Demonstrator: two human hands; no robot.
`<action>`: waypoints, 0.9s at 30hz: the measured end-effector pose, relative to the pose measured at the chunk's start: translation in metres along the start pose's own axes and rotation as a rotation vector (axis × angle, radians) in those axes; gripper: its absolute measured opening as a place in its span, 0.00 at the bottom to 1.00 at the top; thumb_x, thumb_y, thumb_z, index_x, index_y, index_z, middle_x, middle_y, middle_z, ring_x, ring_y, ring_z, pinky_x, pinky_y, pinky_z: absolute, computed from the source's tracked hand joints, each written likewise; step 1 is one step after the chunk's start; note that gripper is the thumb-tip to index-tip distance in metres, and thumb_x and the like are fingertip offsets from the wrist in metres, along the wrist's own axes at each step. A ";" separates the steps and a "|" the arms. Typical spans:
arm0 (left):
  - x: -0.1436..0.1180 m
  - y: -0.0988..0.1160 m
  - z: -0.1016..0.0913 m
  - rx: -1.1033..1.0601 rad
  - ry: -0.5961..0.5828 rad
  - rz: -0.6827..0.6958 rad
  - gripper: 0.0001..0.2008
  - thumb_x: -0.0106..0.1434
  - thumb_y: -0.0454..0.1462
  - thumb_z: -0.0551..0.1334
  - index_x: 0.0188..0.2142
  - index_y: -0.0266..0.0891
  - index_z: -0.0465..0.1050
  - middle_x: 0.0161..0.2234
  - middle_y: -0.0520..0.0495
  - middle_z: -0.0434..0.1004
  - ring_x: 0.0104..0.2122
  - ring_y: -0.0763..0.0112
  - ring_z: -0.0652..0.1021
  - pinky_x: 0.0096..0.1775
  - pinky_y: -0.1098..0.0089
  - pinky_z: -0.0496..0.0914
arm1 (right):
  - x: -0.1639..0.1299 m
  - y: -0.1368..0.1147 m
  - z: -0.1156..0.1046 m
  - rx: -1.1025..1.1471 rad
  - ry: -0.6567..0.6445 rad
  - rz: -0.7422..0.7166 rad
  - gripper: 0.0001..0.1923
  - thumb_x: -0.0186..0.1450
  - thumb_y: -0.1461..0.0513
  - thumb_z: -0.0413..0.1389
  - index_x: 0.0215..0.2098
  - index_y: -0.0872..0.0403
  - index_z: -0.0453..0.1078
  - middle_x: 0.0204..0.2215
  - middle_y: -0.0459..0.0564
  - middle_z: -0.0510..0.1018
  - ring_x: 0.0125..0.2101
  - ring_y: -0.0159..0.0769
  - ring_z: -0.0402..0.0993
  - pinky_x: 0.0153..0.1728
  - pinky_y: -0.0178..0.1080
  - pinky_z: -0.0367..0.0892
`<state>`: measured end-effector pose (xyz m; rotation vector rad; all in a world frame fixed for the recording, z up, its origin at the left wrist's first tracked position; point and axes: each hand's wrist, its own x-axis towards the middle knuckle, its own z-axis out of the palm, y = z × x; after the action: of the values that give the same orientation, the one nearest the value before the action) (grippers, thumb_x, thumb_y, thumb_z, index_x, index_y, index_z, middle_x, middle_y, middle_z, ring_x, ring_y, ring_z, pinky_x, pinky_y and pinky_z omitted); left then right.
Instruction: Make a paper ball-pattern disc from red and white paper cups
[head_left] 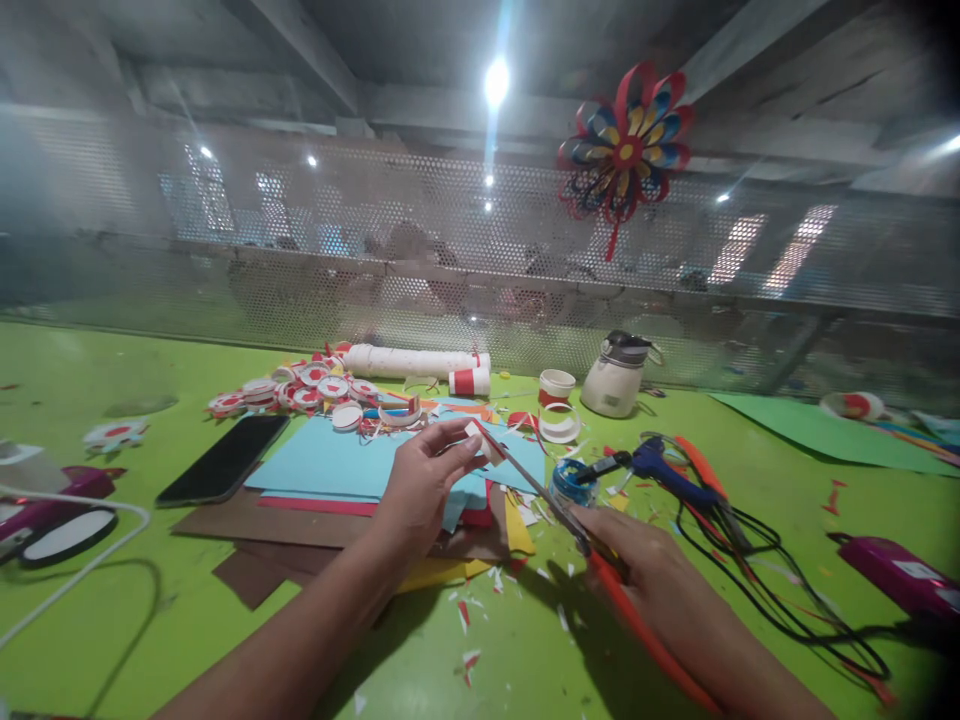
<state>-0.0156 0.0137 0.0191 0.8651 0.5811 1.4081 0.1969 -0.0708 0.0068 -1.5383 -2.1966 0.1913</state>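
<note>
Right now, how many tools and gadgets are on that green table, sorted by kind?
Scissors, in the right hand: 1
Glue gun: 1
Phone: 1
White jug: 1
Total: 4
The left hand pinches a small paper piece at the blades.

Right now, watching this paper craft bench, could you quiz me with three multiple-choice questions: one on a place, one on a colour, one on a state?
1. Where does the black phone lie?
A. left of the blue paper
B. on the white jug
C. under the scissors

2. What colour are the scissors' handles?
A. green
B. orange
C. black

3. What does the left hand do?
A. rests flat
B. pinches a small paper piece
C. holds the phone

Answers: 1 A, it sits on the green table beside the sheets. 2 B, orange shows in the right hand. 3 B, fingertips grip it at the blades.
</note>
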 end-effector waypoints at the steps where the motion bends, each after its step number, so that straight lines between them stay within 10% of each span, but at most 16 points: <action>1: 0.000 -0.001 -0.001 0.013 -0.001 0.008 0.14 0.46 0.34 0.72 0.35 0.32 0.77 0.38 0.40 0.79 0.39 0.60 0.79 0.46 0.58 0.72 | 0.000 0.001 0.000 0.002 0.004 0.001 0.18 0.64 0.62 0.50 0.52 0.53 0.71 0.44 0.57 0.79 0.44 0.46 0.75 0.46 0.47 0.69; 27: -0.002 -0.007 -0.003 0.187 -0.017 0.073 0.20 0.50 0.38 0.70 0.42 0.33 0.73 0.41 0.40 0.79 0.42 0.60 0.78 0.49 0.59 0.69 | -0.001 -0.004 -0.005 -0.077 0.004 0.062 0.23 0.61 0.65 0.51 0.55 0.52 0.69 0.47 0.56 0.77 0.45 0.46 0.75 0.46 0.47 0.69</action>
<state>-0.0143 0.0129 0.0114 1.0548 0.6817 1.4266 0.1962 -0.0737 0.0125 -1.6484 -2.1785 0.1240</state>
